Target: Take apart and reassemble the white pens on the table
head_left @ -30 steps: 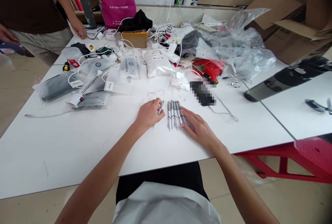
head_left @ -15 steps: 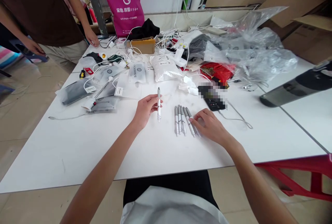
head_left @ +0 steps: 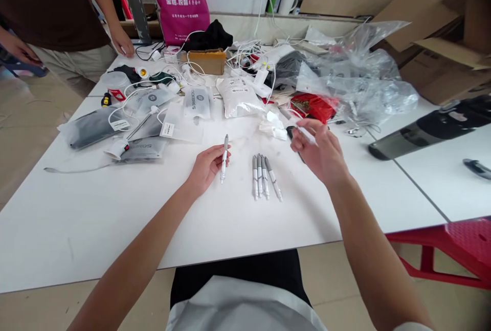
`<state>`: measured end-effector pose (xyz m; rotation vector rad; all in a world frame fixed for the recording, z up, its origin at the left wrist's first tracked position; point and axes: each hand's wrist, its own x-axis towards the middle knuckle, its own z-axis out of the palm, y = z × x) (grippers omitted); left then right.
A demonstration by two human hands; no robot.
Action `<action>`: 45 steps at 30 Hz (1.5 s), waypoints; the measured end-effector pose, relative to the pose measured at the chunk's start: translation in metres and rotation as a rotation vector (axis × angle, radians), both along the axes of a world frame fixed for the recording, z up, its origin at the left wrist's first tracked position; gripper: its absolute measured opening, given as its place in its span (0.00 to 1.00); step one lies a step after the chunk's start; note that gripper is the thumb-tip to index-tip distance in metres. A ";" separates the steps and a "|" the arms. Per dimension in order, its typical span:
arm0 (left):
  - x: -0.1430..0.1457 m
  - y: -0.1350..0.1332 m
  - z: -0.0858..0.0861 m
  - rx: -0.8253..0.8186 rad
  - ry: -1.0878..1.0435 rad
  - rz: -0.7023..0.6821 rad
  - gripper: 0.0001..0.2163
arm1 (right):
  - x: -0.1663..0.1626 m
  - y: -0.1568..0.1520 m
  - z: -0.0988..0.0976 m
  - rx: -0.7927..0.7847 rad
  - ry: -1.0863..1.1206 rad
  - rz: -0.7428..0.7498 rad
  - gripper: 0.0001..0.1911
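Note:
My left hand (head_left: pixel 207 168) is closed on a white pen (head_left: pixel 224 161) with a grey end, held upright just above the white table (head_left: pixel 215 228). Raised over the right part of the table, my right hand (head_left: pixel 320 151) pinches another white pen (head_left: pixel 307 134), which my fingers partly cover. Between the two hands, several matching grey-and-white pens (head_left: pixel 264 177) lie side by side, the rightmost one slanted. Behind my right hand, a dark phone (head_left: pixel 290 132) is mostly hidden.
Plastic-wrapped pouches (head_left: pixel 95 126), a white packet (head_left: pixel 240 98), tangled cables and a red bag (head_left: pixel 314 108) cover the back of the table. A dark bottle (head_left: pixel 429 129) lies at right, near a red stool (head_left: pixel 460 249). A person (head_left: pixel 49 8) stands at far left.
My right hand has picked up a pen from the right end of the row and lifted it up and away. My left hand still holds its pen, now slightly tilted.

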<state>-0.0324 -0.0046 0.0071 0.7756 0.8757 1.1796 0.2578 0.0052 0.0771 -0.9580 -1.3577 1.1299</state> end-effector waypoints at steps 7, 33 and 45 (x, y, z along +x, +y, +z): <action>0.000 0.000 0.003 -0.042 -0.001 0.007 0.12 | -0.016 0.044 -0.017 0.019 0.207 -0.074 0.20; 0.001 0.000 0.005 -0.057 -0.017 0.000 0.12 | 0.039 0.053 -0.058 -0.120 0.895 0.317 0.31; 0.001 0.000 0.006 -0.058 0.000 -0.001 0.12 | 0.029 0.042 -0.034 -0.249 0.495 0.282 0.38</action>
